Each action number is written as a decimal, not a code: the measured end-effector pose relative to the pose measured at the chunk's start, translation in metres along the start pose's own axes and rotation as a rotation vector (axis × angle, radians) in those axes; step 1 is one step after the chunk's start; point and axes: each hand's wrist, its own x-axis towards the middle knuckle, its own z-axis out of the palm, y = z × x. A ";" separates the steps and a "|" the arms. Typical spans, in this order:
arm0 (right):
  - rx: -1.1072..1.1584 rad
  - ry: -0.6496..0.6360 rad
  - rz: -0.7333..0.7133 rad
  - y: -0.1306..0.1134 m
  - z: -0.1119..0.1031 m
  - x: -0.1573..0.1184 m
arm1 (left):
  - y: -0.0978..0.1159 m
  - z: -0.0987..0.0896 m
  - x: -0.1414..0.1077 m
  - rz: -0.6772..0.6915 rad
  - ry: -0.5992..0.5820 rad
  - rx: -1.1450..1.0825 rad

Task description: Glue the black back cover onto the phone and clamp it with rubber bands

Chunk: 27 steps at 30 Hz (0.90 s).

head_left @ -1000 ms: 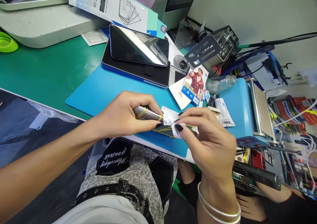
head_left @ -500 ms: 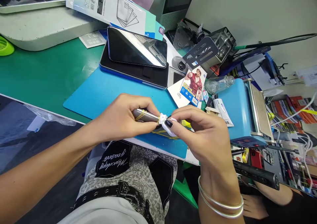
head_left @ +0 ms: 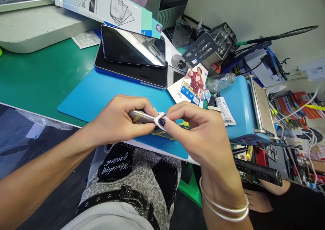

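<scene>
My left hand [head_left: 127, 120] is closed around a slim silver-grey phone [head_left: 145, 117] seen edge-on, with yellow rubber bands around it. A white cloth [head_left: 159, 120] wraps over the phone's right end. Thumb and fingers of my right hand [head_left: 193, 128] pinch this cloth against the phone. Below the hands, a darker object with yellow bands [head_left: 165, 135] lies on the blue mat [head_left: 83, 94], mostly hidden. Beyond them, a black-screened phone [head_left: 133, 46] rests on a larger dark phone or tray [head_left: 127, 70].
Right of the phones are a printed card packet [head_left: 194, 84], a glass jar [head_left: 220, 82], a white tube [head_left: 224, 111] and a blue machine [head_left: 236, 111]. A white box [head_left: 101, 6] lies at the back. Another person's hand [head_left: 259, 201] shows at lower right.
The white cloth now wraps tighter around the phone's end, and my right fingers have closed in on it. The whole view has shifted slightly, moving the scene left.
</scene>
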 end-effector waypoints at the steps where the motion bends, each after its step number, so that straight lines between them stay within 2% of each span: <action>1: 0.004 -0.004 -0.005 0.000 0.001 0.000 | 0.000 0.000 0.000 -0.001 -0.001 0.004; 19: -0.069 0.007 -0.075 0.004 -0.001 -0.003 | 0.001 0.000 -0.002 -0.021 0.024 0.051; 22: -0.090 0.049 -0.059 0.005 0.002 -0.003 | 0.001 0.000 -0.002 -0.014 0.012 0.052; 25: -0.099 0.064 -0.086 0.005 0.006 -0.002 | -0.001 0.000 -0.002 -0.016 0.052 0.063; 27: -0.099 0.063 -0.071 0.006 0.001 -0.004 | -0.001 0.000 -0.003 -0.036 0.057 0.070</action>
